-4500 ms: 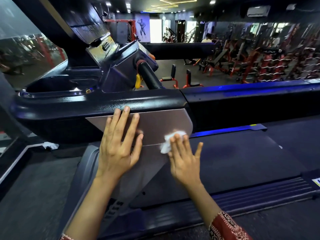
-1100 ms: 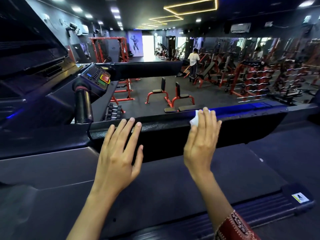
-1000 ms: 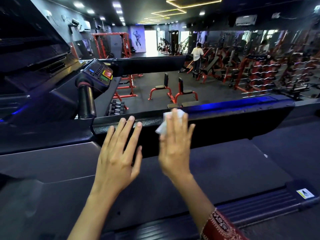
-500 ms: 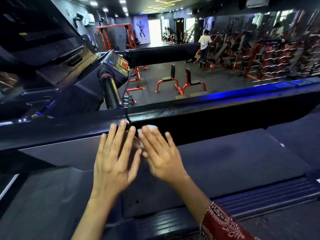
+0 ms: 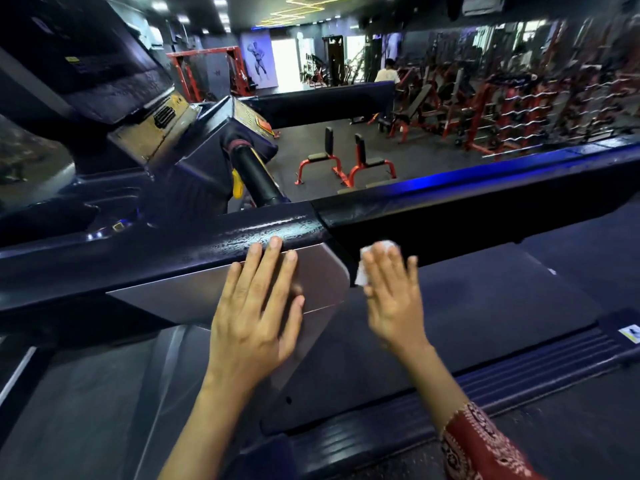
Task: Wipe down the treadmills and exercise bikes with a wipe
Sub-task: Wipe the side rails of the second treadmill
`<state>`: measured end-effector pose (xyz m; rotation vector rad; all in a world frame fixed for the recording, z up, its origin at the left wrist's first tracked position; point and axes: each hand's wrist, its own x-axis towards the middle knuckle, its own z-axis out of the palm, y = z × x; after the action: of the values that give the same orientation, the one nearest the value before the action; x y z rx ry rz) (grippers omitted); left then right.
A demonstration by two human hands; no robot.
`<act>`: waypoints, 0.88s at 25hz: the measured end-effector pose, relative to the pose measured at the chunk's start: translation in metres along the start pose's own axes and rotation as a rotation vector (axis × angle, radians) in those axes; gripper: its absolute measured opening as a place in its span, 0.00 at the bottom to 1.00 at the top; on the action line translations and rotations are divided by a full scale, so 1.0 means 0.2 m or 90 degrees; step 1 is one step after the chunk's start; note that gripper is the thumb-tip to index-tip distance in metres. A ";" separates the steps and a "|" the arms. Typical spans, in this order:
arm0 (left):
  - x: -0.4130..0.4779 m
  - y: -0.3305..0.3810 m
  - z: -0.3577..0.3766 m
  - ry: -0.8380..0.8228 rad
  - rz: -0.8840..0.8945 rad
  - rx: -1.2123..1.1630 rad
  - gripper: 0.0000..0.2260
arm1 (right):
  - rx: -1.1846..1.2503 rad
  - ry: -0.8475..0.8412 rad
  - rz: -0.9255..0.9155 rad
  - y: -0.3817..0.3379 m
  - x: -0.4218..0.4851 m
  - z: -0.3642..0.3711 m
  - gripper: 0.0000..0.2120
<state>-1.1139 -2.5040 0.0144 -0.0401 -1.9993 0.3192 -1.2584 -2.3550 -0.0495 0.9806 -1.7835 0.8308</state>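
right hand (image 5: pixel 394 306) | grip flat, wipe (image 5: pixel 361 273) under fingers (image 5: pixel 385 263) (edges showing); left hand (image 5: pixel 254 317) | spread on treadmill (image 5: pixel 225 242)

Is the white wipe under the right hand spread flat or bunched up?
Bunched up: the wipe is a small crumpled wad poking out from under the right hand.

Your left hand (image 5: pixel 254 327) lies just below the handrail (image 5: pixel 450 206). Your right hand (image 5: pixel 394 299), wipe (image 5: pixel 362 275) under it, is below the handrail too.

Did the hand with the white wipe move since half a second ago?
Yes. The right hand and its wipe slid right, off the grey panel beside the left hand, onto the black rail.
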 end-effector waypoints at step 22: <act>0.14 0.28 0.19 0.034 -0.054 -0.021 0.24 | 0.071 0.087 0.308 0.35 0.09 -0.15 0.25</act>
<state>-1.1657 -2.4538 0.0106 0.0146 -1.9474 0.2285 -1.3127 -2.3032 -0.0315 0.5448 -1.8965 1.2757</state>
